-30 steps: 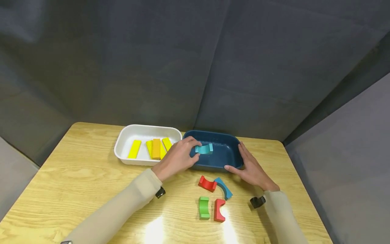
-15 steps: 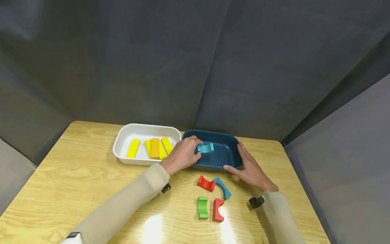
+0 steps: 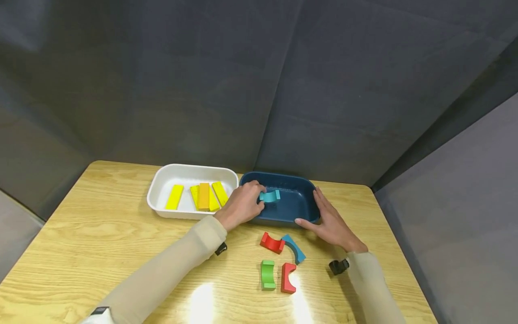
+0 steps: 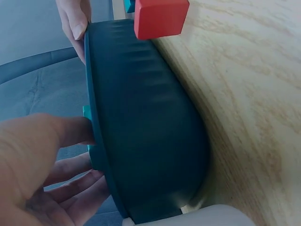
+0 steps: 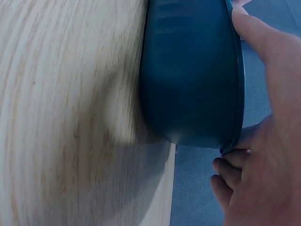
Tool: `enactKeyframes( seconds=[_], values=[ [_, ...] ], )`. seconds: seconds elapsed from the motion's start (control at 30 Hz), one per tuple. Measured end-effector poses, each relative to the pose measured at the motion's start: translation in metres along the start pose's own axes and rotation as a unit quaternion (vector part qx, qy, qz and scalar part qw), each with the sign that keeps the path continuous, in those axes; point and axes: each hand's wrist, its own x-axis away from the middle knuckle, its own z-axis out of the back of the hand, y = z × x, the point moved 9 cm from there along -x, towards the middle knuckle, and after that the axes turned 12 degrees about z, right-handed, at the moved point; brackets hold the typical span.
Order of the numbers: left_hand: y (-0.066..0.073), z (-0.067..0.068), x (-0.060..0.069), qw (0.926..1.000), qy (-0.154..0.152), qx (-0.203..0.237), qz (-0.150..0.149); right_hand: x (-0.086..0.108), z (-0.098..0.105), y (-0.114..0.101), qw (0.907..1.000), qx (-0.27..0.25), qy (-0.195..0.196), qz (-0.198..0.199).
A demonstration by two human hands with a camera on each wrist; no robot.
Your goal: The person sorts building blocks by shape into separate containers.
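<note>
In the head view, my left hand (image 3: 242, 206) pinches a turquoise arch block (image 3: 270, 196) between thumb and fingers, inside the left part of a dark blue tray (image 3: 299, 204). The left wrist view shows the tray's outer front wall (image 4: 146, 113) hiding most of that block, so contact with the floor cannot be told. My right hand (image 3: 333, 225) rests at the tray's right end, fingers extended along the end and thumb on the front rim. From the right wrist, the thumb (image 5: 251, 28) touches the rim, and the other fingers sit beside the end wall.
A white tray (image 3: 159, 195) adjoins on the left, holding several yellow blocks (image 3: 174, 197) and an orange block (image 3: 204, 196). Nearer on the wooden table lie a red arch block (image 3: 272, 243), a blue one (image 3: 294, 249), a green one (image 3: 267, 275) and another red one (image 3: 288, 279).
My left hand and forearm have shifted slightly right, carrying the turquoise arch block a little further into the blue tray. My right hand stays at the tray's end. The whole view has drifted slightly.
</note>
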Motion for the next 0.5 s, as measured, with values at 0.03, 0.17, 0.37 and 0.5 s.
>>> enactKeyframes(
  seconds=[0.03, 0.17, 0.37, 0.5],
  values=[
    [0.0001, -0.0003, -0.0003, 1.0000, 0.001, 0.001, -0.001, 0.0001, 0.0001, 0.0003, 1.0000, 0.000, 0.000, 0.000],
    [0.0002, -0.0025, -0.0012, 1.0000, -0.005, 0.007, -0.001, -0.0003, 0.0001, 0.0012, 1.0000, 0.004, -0.001, 0.000],
    [-0.0011, -0.0066, 0.0012, 0.9999, -0.011, -0.006, 0.005, 0.0004, -0.0012, 0.0024, 1.0000, 0.000, -0.003, 0.001],
    [0.0010, -0.0033, 0.0078, 1.0000, 0.000, -0.004, -0.005, 0.0001, -0.0013, 0.0026, 1.0000, -0.002, -0.002, 0.003]
  ],
)
